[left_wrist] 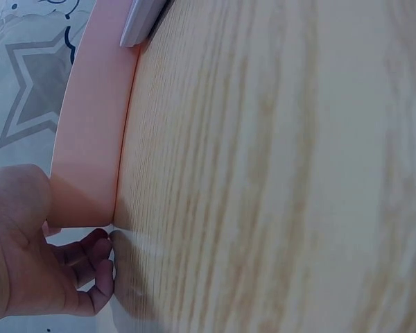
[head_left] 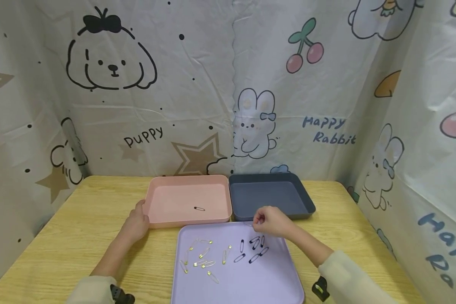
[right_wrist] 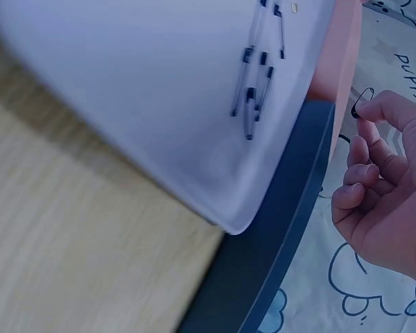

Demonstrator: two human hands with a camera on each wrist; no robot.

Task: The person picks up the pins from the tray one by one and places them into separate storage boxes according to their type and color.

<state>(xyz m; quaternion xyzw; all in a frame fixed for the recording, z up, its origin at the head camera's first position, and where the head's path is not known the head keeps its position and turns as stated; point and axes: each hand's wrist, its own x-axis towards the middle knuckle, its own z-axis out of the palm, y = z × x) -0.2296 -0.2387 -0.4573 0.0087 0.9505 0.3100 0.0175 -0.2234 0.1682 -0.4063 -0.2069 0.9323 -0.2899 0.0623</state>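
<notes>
My right hand (head_left: 270, 221) pinches a black-headed safety pin (right_wrist: 362, 103) between thumb and forefinger, its other fingers curled. In the head view this hand is over the far right part of the lavender tray (head_left: 258, 278), near the front rim of the dark blue tray (head_left: 270, 190). My left hand (head_left: 136, 224) holds the near left corner of the pink tray (head_left: 182, 190). On the lavender tray lie several black-headed safety pins (head_left: 242, 246) at the right and several yellow-headed ones (head_left: 224, 256) at the left. One dark-headed safety pin (head_left: 199, 208) lies inside the pink tray.
The pink and dark blue trays stand side by side at the back of the wooden table (head_left: 110, 198). The lavender tray lies in front of them. A printed curtain (head_left: 197, 84) hangs behind and along both sides.
</notes>
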